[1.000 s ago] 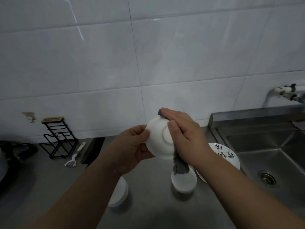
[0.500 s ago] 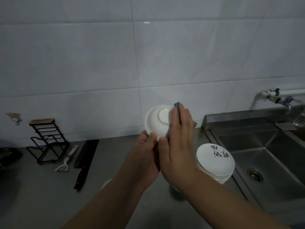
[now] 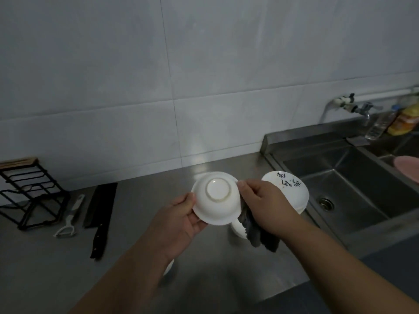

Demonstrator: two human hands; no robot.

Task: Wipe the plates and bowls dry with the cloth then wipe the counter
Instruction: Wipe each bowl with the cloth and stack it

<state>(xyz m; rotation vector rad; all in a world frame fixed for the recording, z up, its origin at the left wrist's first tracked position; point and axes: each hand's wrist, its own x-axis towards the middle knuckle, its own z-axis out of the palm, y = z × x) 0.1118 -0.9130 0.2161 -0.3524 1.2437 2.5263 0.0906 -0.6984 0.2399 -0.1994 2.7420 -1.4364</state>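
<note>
Your left hand [image 3: 181,219] grips the white bowl [image 3: 216,197] by its rim at about eight o'clock, thumb curled over the outside wall, and the bowl's foot ring faces you, so its mouth points away toward the tiled wall [image 3: 204,75]. Your right hand [image 3: 265,203] pinches the opposite rim at about three o'clock with its fingers curled, and the dark grey cloth [image 3: 256,230] is bunched under that palm, its loose end hanging down. The bowl is held in the air above the steel counter [image 3: 140,234]. Just beyond your right hand, at two o'clock, sits a stack of plates [image 3: 288,186] with dark lettering on top, right beside the sink [image 3: 344,184] edge. A second white dish [image 3: 238,228] shows below the bowl. Farther out at nine o'clock lie a knife [image 3: 101,214], a peeler [image 3: 69,218] and a black wire rack [image 3: 31,193], with bare counter between them and the bowl.
</note>
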